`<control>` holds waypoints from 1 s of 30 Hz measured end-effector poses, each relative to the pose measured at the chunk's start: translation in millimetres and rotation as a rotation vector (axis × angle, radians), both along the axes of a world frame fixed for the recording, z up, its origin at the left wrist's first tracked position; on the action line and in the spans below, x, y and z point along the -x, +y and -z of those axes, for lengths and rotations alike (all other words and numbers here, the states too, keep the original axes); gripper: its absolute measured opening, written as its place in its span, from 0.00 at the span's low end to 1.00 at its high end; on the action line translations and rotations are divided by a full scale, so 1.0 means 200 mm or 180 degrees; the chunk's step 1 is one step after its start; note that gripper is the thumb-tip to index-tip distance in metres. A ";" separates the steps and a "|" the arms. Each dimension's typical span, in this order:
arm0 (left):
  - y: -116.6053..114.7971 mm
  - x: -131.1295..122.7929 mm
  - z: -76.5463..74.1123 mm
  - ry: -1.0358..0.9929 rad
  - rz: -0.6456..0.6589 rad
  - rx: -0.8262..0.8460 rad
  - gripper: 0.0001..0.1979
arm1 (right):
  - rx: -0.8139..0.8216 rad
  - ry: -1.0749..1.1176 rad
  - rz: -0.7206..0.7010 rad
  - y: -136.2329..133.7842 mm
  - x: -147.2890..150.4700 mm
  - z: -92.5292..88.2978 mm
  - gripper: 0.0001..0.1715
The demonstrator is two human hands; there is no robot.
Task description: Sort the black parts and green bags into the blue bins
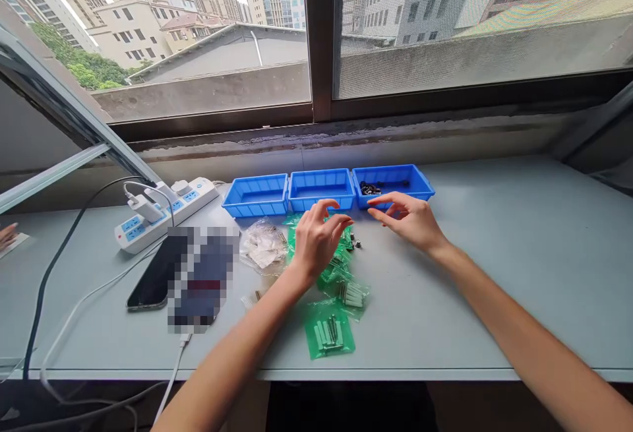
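At a window-side tabletop (494, 274), a person works over packets of small hardware. At the far left edge, the fingertips of another person's hand (7, 234) rest on the surface. Next come a power strip (165, 211) with chargers plugged in and a dark phone (155, 274) lying face up.

A heap of clear bags (262, 247) sits just left of the person's left hand (316, 237). That hand hovers over a pile of green bags (341, 274), its grip loosely curled, with thumb and fingers parted and nothing visible between them. One green bag (329, 330) lies apart, nearer the front edge, and the pale sleeves inside it show through the plastic.

Three blue bins stand in a row along the back. The left bin (254, 208) and middle bin (321, 202) look bare (as far as this angle shows). The right bin (422, 188) holds a small cluster of small dark parts (370, 188) in its left end.

The right hand (408, 221) hangs just in front of that bin. Its grip is spread, with the fingers stretched toward the left hand, and it holds nothing. A few loose dark pieces (356, 244) lie on the tabletop between the two hands.

Judging by the layout, the work is at an early stage. One bin has some contents, while the clear and green bags remain outside the bins, most appearing still filled.
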State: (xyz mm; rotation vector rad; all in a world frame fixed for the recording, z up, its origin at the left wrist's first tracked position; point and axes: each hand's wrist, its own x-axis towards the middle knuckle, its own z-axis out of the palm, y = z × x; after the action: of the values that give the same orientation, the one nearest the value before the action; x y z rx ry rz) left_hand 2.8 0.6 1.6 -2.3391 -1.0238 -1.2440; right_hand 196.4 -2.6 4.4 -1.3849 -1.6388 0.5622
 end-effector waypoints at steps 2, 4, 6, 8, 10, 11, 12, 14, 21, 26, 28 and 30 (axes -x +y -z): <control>0.00 0.00 0.00 0.0033 -0.0033 0.0013 0.10 | 0.0179 -0.0259 -0.0502 -0.01 0.00 0.02 0.17; -0.01 -0.01 -0.01 0.0056 -0.0029 0.0046 0.12 | 0.0344 -0.0476 -0.0897 -0.02 0.01 0.03 0.14; -0.02 -0.01 -0.01 0.0069 0.0018 0.0124 0.14 | 0.0410 -0.0603 -0.1096 -0.02 0.02 0.05 0.12; -0.03 -0.02 -0.02 0.0077 0.0057 0.0217 0.15 | 0.0416 -0.0663 -0.1158 -0.03 0.03 0.06 0.11; -0.03 -0.02 -0.02 0.0091 0.0057 0.0284 0.14 | 0.0401 -0.0725 -0.1130 -0.03 0.03 0.06 0.09; -0.03 -0.02 -0.02 0.0099 0.0047 0.0298 0.14 | 0.0379 -0.0775 -0.1089 -0.03 0.03 0.06 0.08; -0.03 -0.02 -0.01 0.0111 0.0036 0.0308 0.14 | 0.0335 -0.0840 -0.1028 -0.03 0.03 0.06 0.07; -0.03 -0.02 -0.01 0.0131 0.0022 0.0312 0.13 | 0.0181 -0.0952 -0.0847 -0.03 0.03 0.05 0.06; -0.03 -0.02 -0.01 0.0223 0.0045 0.0373 0.08 | 0.0033 0.0092 -0.0288 -0.04 0.06 0.00 0.11; -0.04 -0.03 -0.02 0.0378 0.0200 0.0335 0.10 | 0.0402 0.1159 -0.0350 -0.04 0.11 -0.01 0.19; -0.03 -0.03 -0.02 0.0464 0.0230 0.0239 0.10 | 0.0572 0.1403 -0.0439 -0.04 0.13 -0.01 0.21; -0.03 -0.02 -0.02 0.0513 0.0242 0.0172 0.10 | 0.0757 0.1555 -0.0497 -0.05 0.14 -0.02 0.21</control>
State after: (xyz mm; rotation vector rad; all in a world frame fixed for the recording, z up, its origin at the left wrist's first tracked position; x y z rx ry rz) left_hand 6.8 -4.6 4.9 -2.4941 -0.9348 -1.0455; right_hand 168.3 -11.9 7.5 -1.1669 -1.3141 1.1214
